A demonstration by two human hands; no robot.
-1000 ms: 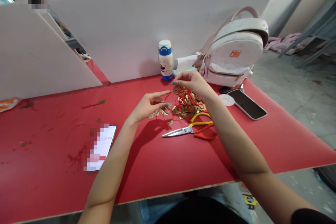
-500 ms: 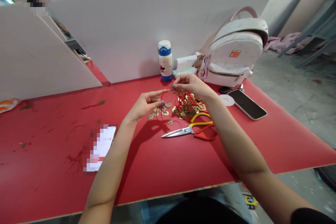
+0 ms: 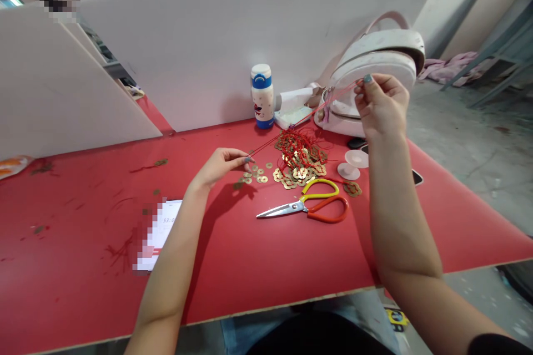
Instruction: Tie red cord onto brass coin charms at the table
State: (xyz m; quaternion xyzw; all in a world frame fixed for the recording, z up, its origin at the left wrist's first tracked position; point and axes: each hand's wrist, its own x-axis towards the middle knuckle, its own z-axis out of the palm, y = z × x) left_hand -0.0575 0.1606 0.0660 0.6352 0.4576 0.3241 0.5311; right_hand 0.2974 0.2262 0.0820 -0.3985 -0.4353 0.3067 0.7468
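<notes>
A thin red cord [image 3: 300,120] is stretched between my two hands, slanting up to the right. My left hand [image 3: 222,166] pinches its lower end just above the table, close to some loose brass coins [image 3: 260,172] with holes. Raised in front of the backpack, my right hand [image 3: 383,100] grips the other end between thumb and fingers. Below the cord lies a heap of brass coins tied with red string [image 3: 297,161]. Scissors [image 3: 302,207] with one yellow and one red handle rest in front of the heap, blades to the left.
A lit phone [image 3: 160,236] lies beside my left forearm. Behind the heap stand a white and blue bottle [image 3: 262,97] and a pale backpack [image 3: 375,55]. White discs [image 3: 353,161] and a second phone [image 3: 417,177] are near my right arm. A white partition [image 3: 208,50] borders the red table [image 3: 266,266].
My right hand has moved up and right, drawing the cord's loop out straight. My left hand has shifted slightly left and closed its pinch. Tied coins by the scissor handles are now uncovered.
</notes>
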